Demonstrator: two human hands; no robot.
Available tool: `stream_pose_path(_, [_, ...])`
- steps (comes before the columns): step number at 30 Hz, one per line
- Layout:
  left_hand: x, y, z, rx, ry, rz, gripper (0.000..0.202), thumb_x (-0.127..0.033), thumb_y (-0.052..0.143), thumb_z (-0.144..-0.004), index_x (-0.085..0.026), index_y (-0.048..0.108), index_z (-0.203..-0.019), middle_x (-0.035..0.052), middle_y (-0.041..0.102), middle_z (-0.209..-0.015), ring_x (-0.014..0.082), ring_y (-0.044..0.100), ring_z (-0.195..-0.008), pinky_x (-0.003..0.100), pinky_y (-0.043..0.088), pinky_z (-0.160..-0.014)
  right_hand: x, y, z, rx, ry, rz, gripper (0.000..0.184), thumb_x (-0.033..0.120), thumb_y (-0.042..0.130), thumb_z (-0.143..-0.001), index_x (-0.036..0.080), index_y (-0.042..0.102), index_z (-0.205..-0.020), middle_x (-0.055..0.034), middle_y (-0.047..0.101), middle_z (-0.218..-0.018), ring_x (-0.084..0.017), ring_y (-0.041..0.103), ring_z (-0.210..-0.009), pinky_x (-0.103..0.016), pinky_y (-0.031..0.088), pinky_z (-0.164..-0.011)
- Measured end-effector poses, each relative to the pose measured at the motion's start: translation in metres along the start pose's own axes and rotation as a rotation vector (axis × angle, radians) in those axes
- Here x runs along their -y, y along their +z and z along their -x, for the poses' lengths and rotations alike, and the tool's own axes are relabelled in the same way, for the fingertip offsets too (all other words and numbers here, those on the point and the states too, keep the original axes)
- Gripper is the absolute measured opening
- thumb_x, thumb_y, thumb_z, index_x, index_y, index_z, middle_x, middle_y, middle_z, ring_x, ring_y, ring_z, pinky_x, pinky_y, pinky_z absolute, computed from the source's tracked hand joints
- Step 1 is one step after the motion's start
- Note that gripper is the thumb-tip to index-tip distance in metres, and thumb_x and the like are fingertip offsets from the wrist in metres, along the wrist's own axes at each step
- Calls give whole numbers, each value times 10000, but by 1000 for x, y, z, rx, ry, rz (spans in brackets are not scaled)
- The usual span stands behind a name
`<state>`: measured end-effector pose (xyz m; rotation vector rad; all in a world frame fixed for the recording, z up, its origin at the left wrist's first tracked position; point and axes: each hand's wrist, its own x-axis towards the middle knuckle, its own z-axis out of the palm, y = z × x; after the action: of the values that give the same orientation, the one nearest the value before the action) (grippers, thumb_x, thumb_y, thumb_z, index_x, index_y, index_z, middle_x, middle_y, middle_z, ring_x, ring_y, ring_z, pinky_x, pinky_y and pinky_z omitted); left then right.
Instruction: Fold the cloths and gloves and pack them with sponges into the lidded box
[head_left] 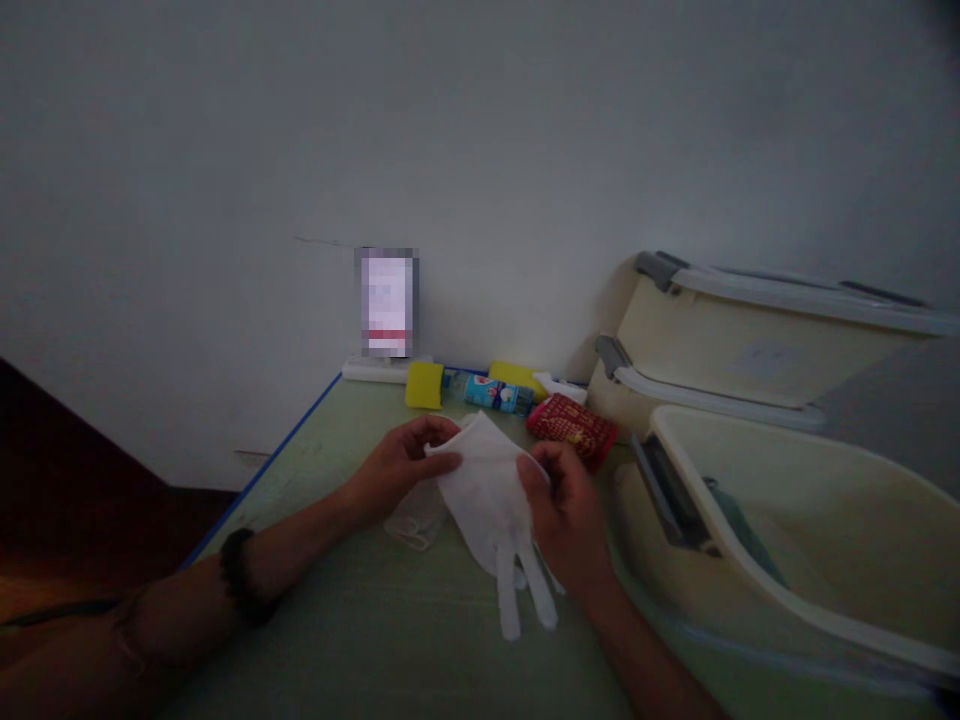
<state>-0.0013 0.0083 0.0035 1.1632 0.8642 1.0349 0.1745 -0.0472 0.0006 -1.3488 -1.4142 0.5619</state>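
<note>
While my left hand [401,462] pinches the white glove [491,505] at its cuff, my right hand [566,515] grips the other edge. Glove hangs between both hands, fingers down on the green table [360,620].

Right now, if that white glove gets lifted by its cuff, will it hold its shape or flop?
Probably flop: the white glove sags between the left hand and right hand, its ends dangling. It looks thin, so likely light, unlikely to roll.
</note>
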Motion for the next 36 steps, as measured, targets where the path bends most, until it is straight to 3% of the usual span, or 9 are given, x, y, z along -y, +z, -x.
stream_pose_path(2, [0,0,-1,-92,14,-19,250,-169,725,-579,-151,571,-775,-32,594,-725,87,558,-608,201,444,-571,-1,-1,-1,11,-20,13,107,287,473,-799,181,484,-813,19,499,-677,-121,478,-615,-231,379,-562])
stream_pose_path(4, [0,0,-2,-153,30,-4,241,-193,723,-594,-156,568,-775,-33,610,-710,83,559,-587,199,445,-561,-2,-1,-1,110,-14,34,119,249,489,-777,176,502,-870,41,470,-613,-117,467,-573,-233,372,-552])
stream_pose_path(8, [0,0,0,-63,18,71,239,-223,707,-626,-165,571,-814,-21,647,-689,94,574,-571,206,457,-549,-2,2,0,271,54,-39,264,309,498,-780,167,500,-1002,50,472,-576,-110,447,-506,-226,354,-479])
stream_pose_path(13, [-1,4,8,53,96,-50,167,-193,715,-602,-139,608,-718,-15,630,-683,89,573,-610,190,460,-574,3,0,0,101,-29,7,320,325,560,-742,179,505,-1021,-51,568,-933,-151,532,-741,-271,433,-635])
stream_pose_path(19, [-2,8,11,38,135,-173,183,-205,700,-625,-145,556,-721,-30,571,-681,83,546,-591,203,465,-552,-1,0,-1,44,-29,18,126,287,555,-749,174,536,-800,0,539,-689,-136,497,-640,-268,418,-589])
stream_pose_path(25, [-1,8,14,157,136,-210,167,-253,631,-707,-139,509,-721,-19,547,-654,80,524,-515,224,471,-497,-4,-1,-4,-129,-79,-48,101,198,576,-714,187,493,-770,21,489,-681,-115,463,-608,-246,399,-559])
stream_pose_path(29, [2,8,12,113,132,-243,216,-253,641,-698,-168,479,-812,-19,528,-734,105,548,-643,235,488,-560,0,-2,-1,-76,-158,-20,95,158,568,-712,193,487,-747,26,466,-683,-115,461,-618,-249,395,-574])
stream_pose_path(33, [2,6,9,77,156,-277,368,-272,635,-701,-191,473,-1021,43,539,-968,158,542,-859,256,486,-650,8,-4,4,61,-178,-119,45,189,541,-756,192,496,-763,13,487,-717,-117,488,-655,-244,412,-589])
stream_pose_path(36, [0,6,10,128,118,-297,308,-299,570,-755,-177,508,-1031,53,569,-962,148,558,-799,245,468,-632,9,-3,5,87,-84,-229,57,232,533,-775,197,501,-807,12,516,-713,-110,509,-630,-225,418,-553])
